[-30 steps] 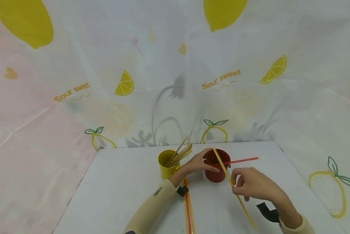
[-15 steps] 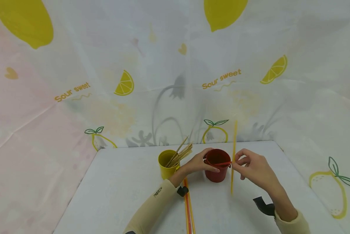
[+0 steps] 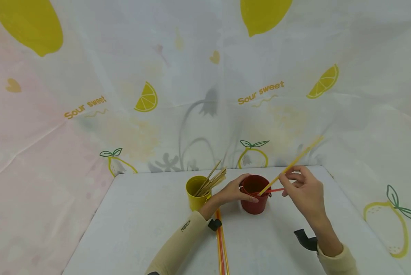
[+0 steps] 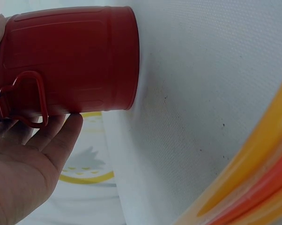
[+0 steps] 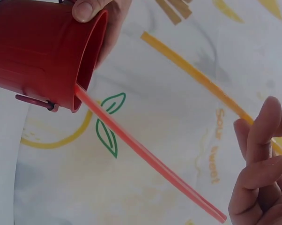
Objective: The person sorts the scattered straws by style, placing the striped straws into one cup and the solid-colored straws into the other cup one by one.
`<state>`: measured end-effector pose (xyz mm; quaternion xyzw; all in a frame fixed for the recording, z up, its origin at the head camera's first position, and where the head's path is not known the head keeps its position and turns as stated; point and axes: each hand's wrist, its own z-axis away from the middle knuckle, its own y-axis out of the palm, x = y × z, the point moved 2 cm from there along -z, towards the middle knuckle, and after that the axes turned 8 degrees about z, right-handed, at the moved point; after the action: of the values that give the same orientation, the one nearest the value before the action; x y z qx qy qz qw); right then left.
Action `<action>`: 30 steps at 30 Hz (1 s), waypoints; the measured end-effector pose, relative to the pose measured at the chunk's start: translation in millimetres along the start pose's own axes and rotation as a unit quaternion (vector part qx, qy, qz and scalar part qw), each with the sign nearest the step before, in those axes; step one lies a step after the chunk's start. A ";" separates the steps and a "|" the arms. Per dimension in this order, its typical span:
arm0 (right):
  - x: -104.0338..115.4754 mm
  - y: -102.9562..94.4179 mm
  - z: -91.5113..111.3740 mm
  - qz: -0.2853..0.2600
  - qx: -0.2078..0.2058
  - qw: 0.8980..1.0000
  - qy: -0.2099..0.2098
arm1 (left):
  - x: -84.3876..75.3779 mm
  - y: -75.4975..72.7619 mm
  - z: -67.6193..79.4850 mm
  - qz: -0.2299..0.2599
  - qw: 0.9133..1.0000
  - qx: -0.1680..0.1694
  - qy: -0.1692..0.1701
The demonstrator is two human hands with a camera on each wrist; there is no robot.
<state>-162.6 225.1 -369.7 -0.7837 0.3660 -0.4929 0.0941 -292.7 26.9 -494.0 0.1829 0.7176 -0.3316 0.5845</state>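
My left hand holds a small red bucket on the white table, its thumb over the rim and its fingers around the far side. A red straw leans out of the bucket's mouth on the right. Between thumb and fingers, my right hand pinches a yellow straw. That straw slants down to the left in the head view, its lower end overlapping the bucket's rim. In the right wrist view, the same end stands apart from the bucket's mouth. A heart-shaped handle hangs at the bucket's side.
Left of the red bucket stands a yellow bucket with several thin wooden sticks in it. Several yellow and red straws lie on the table, partly under the left forearm. A lemon-printed cloth hangs behind the table.
My right hand has risen beside the red bucket, and the yellow straw in it has turned so its lower end points at the bucket's mouth. My left hand and the bucket have stayed put.
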 end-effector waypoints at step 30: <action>-38.2 61.2 17.9 0.056 -0.034 0.996 -0.068 | -1.8 0.6 1.5 0.009 1.000 -0.004 -0.005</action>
<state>-186.4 203.0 -436.5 -0.7967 0.4185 -0.4194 0.1192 -290.8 26.5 -492.6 0.1855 0.7142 -0.3246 0.5917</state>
